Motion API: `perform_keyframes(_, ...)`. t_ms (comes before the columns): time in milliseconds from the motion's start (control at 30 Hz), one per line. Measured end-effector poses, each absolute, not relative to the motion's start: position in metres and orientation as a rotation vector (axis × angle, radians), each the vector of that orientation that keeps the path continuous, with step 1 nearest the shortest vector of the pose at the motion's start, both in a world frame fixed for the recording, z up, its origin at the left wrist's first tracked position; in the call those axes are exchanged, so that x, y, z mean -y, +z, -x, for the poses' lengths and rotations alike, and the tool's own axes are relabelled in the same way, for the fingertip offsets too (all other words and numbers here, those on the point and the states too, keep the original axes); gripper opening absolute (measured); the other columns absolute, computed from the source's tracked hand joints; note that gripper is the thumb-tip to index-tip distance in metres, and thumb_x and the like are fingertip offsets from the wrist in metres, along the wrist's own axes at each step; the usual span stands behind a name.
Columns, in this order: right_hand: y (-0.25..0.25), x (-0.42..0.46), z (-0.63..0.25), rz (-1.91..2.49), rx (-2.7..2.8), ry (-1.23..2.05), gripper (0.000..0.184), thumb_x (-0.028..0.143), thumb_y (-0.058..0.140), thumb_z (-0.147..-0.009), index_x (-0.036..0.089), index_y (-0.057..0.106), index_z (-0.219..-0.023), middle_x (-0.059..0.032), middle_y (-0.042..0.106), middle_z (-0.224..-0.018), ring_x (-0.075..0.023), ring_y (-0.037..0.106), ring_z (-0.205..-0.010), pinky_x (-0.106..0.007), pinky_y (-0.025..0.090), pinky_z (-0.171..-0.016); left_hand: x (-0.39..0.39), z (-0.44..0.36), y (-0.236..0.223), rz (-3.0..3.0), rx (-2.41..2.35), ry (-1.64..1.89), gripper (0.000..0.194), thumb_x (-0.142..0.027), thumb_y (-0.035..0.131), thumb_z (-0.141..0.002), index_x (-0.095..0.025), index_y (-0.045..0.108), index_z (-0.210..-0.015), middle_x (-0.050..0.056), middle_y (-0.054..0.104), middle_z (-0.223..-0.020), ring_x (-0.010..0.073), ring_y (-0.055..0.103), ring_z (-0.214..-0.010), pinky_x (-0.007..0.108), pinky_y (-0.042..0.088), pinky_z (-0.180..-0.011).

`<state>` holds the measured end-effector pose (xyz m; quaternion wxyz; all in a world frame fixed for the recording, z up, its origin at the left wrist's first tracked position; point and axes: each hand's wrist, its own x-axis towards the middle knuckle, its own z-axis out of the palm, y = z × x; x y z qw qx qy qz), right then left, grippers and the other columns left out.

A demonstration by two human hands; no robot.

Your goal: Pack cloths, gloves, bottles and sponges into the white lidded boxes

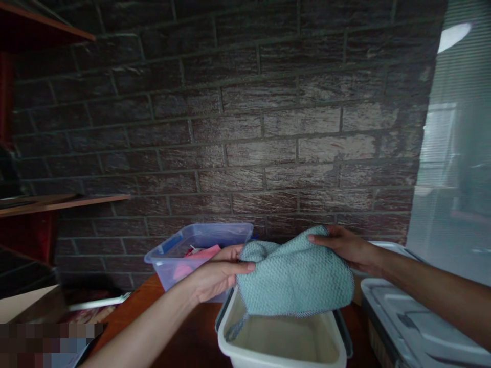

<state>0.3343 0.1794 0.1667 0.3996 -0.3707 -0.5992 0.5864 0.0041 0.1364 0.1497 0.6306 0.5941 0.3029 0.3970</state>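
A teal textured cleaning cloth [295, 278] with a dark stitched edge is stretched between my two hands. My left hand [220, 271] pinches its left side, thumb on top. At the upper right corner, my right hand [337, 245] grips the cloth with the thumb in front. Below the cloth stands an open white plastic bin [284, 347] with dark side handles. A hanging loop at the cloth's lower left corner dangles over the bin's rim. Part of the bin's far side is hidden by the cloth.
A translucent purple tub [164, 268] holding pink cloth [207, 251] stands at the back left on the wooden table [126, 327]. Lidded grey-white containers [429, 317] sit at the right. Shelves [65, 204] jut in from the left; a brick wall [245, 128] rises behind.
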Motion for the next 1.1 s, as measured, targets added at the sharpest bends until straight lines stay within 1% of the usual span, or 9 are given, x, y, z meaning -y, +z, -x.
perform_keyframes(100, 0.174, -0.177, -0.343, 0.848, 1.623, 1.514, 0.027, 0.041, 0.086, -0.076, 0.018, 0.078, -0.09, -0.0073, 0.079, -0.096, -0.0188, 0.072, -0.08, -0.03, 0.056, -0.076, -0.135, -0.005, 0.151, -1.421, -0.748, 1.01, 0.02, -0.025, 0.081, -0.082, -0.017, 0.079, -0.1, 0.011, 0.078, -0.106, 0.0201, 0.073, -0.095, 0.027, 0.055, -0.089)
perform_keyframes(233, 0.185, -0.177, -0.354, 0.78, 1.768, 1.473, 0.027, 0.037, 0.086, -0.076, 0.021, 0.079, -0.096, -0.0057, 0.078, -0.102, -0.0193, 0.07, -0.088, -0.032, 0.054, -0.086, -0.136, -0.003, 0.154, -1.553, -0.786, 1.134, 0.019, -0.032, 0.075, -0.087, -0.02, 0.08, -0.101, 0.008, 0.079, -0.1, 0.0192, 0.073, -0.089, 0.029, 0.054, -0.087)
perform_keyframes(367, 0.193, -0.177, -0.364, 0.761, 1.83, 1.307, 0.021, 0.04, 0.085, -0.077, 0.019, 0.08, -0.081, -0.0028, 0.077, -0.083, -0.0159, 0.066, -0.073, -0.03, 0.053, -0.076, -0.129, 0.008, 0.155, -1.74, -0.866, 1.192, 0.02, -0.034, 0.067, -0.093, -0.022, 0.079, -0.105, 0.006, 0.078, -0.094, 0.0202, 0.07, -0.084, 0.029, 0.053, -0.08)
perform_keyframes(500, 0.201, -0.174, -0.377, 0.775, 1.979, 1.135, 0.022, 0.042, 0.079, -0.083, 0.021, 0.083, -0.079, -0.0026, 0.076, -0.077, -0.0162, 0.064, -0.067, -0.03, 0.051, -0.07, -0.114, 0.026, 0.157, -2.004, -1.027, 1.239, 0.017, -0.03, 0.065, -0.094, -0.022, 0.08, -0.092, 0.005, 0.075, -0.09, 0.0228, 0.066, -0.084, 0.029, 0.05, -0.077)
perform_keyframes(600, 0.206, -0.172, -0.384, 0.755, 2.159, 1.01, 0.022, 0.039, 0.074, -0.086, 0.021, 0.084, -0.078, -0.0042, 0.076, -0.075, -0.0207, 0.066, -0.07, -0.034, 0.052, -0.072, -0.108, 0.037, 0.159, -2.245, -1.045, 1.194, 0.031, -0.026, 0.056, -0.097, -0.022, 0.078, -0.075, 0.005, 0.068, -0.083, 0.0211, 0.061, -0.078, 0.028, 0.047, -0.071)
perform_keyframes(667, 0.205, -0.172, -0.383, 0.699, 2.278, 0.924, 0.022, 0.032, 0.07, -0.088, 0.022, 0.084, -0.075, -0.0046, 0.076, -0.075, -0.023, 0.067, -0.074, -0.036, 0.053, -0.075, -0.111, 0.041, 0.159, -2.356, -1.004, 1.149, 0.04, -0.024, 0.049, -0.099, -0.022, 0.079, -0.072, 0.006, 0.067, -0.089, 0.0212, 0.062, -0.082, 0.028, 0.047, -0.074)
perform_keyframes(867, 0.187, -0.179, -0.369, 0.699, 2.41, 0.597, 0.033, 0.015, 0.055, -0.09, 0.027, 0.086, -0.09, -0.0074, 0.075, -0.096, -0.0241, 0.069, -0.088, -0.035, 0.053, -0.079, -0.135, 0.047, 0.142, -2.431, -1.046, 1.151, 0.041, -0.02, 0.042, -0.101, -0.029, 0.082, -0.105, 0.007, 0.066, -0.108, 0.0203, 0.065, -0.094, 0.029, 0.046, -0.084)
perform_keyframes(1033, 0.185, -0.179, -0.375, 0.711, 2.475, 0.551, 0.033, 0.017, 0.054, -0.093, 0.024, 0.082, -0.11, -0.0086, 0.069, -0.102, -0.0221, 0.066, -0.094, -0.032, 0.051, -0.082, -0.14, 0.05, 0.14, -2.23, -0.971, 1.156, 0.035, -0.018, 0.048, -0.095, -0.024, 0.08, -0.108, 0.007, 0.064, -0.11, 0.0222, 0.061, -0.102, 0.029, 0.042, -0.085)
perform_keyframes(1100, 0.186, -0.174, -0.38, 0.774, 2.45, 0.574, 0.031, 0.022, 0.058, -0.093, 0.024, 0.081, -0.114, -0.0103, 0.067, -0.114, -0.0245, 0.064, -0.104, -0.035, 0.049, -0.089, -0.139, 0.046, 0.142, -2.152, -0.96, 1.173, 0.03, -0.02, 0.051, -0.094, -0.021, 0.078, -0.108, 0.007, 0.064, -0.108, 0.0227, 0.059, -0.101, 0.029, 0.042, -0.082)
